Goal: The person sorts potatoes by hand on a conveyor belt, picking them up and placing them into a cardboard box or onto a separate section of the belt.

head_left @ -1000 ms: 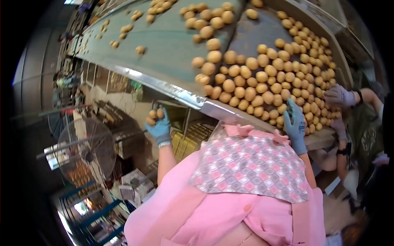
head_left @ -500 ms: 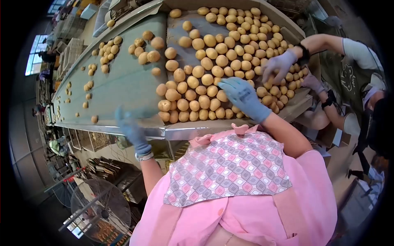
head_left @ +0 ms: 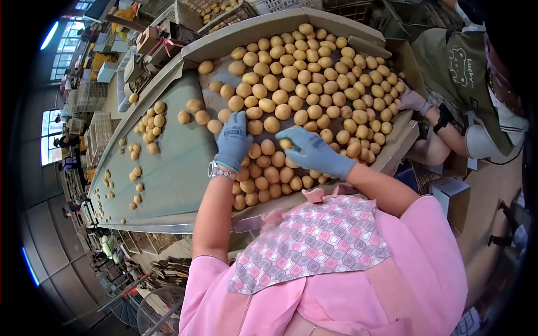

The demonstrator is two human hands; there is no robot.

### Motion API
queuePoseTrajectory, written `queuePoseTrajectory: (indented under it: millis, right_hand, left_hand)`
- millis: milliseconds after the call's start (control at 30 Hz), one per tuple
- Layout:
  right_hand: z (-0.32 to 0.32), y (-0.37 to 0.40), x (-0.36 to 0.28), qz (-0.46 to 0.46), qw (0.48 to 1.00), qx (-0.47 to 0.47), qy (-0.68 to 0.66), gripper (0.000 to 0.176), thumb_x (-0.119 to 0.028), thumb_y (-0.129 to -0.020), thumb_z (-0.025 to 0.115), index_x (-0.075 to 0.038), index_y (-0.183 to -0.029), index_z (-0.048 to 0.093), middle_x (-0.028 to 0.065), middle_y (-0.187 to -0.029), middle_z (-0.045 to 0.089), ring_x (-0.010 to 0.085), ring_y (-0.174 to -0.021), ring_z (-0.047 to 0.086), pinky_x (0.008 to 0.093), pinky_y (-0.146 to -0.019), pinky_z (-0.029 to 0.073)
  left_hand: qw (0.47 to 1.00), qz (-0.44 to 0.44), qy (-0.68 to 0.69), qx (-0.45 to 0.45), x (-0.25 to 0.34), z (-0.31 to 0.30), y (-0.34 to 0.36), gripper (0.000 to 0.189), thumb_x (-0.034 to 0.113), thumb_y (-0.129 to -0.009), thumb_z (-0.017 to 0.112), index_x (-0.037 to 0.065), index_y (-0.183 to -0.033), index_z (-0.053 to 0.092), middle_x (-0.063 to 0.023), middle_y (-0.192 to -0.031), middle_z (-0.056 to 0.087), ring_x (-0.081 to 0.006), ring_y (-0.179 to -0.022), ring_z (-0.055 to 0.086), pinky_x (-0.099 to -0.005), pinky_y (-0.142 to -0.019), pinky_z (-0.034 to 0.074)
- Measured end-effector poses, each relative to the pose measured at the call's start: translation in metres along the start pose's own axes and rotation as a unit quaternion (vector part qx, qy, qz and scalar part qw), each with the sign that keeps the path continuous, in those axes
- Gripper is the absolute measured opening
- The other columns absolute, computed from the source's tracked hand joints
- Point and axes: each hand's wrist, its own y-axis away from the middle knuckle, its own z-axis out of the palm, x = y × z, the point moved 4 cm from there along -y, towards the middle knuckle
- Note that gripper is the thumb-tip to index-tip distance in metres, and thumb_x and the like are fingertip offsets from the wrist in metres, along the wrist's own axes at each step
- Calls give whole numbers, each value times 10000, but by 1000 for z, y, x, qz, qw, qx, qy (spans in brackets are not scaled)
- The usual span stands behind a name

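Many round yellow-brown potatoes (head_left: 287, 84) lie spread over the sorting table (head_left: 213, 96). My left hand (head_left: 233, 144), in a light blue glove, rests among them near the belt's end, its fingers stretched forward over the potatoes. To its right, my right hand (head_left: 316, 152), also gloved in blue, has a small potato (head_left: 286, 143) between thumb and fingers. More potatoes sit below both hands along the near edge.
A green belt (head_left: 174, 168) with scattered clusters of potatoes stretches to the left. At the right, a co-worker's gloved hand (head_left: 413, 101) touches the table's edge. Crates (head_left: 216, 14) with potatoes stand behind the far rim. An open cardboard box (head_left: 451, 196) is at the lower right.
My left hand has moved from the belt's near edge onto the potatoes. My right hand has shifted left and taken a small potato. The view has turned, and one co-worker's hand has left the pile.
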Motion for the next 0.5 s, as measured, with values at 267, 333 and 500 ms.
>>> queuePoseTrajectory:
  millis: [267,333,500]
  right_hand:
    - [-14,31,-9,395,695,-139,-584,378,-202,-1129,536,-52,-1473,582,57,-1453,579,182,-1345,594,346,-1062,559]
    - [4,25,-7,366,588,-140,-707,481,-188,-1121,557,-46,-1574,479,81,-1623,420,209,-1437,538,383,-1151,531]
    - [2,-14,28,142,866,-293,-380,295,-181,-1071,626,-48,-1334,617,69,-1235,667,195,-1107,678,308,-913,587]
  left_hand:
    - [985,-16,169,29,60,-47,22,576,156,-835,857,83,-1367,650,-136,-1234,697,-325,-1130,677,-438,-998,549]
    - [981,50,188,16,97,-47,50,634,192,-865,857,61,-1439,622,-161,-1348,667,-346,-1248,634,-443,-1076,509]
    - [970,-61,189,143,92,-60,98,600,190,-934,778,32,-1481,591,-206,-1441,611,-416,-1346,564,-493,-1161,421]
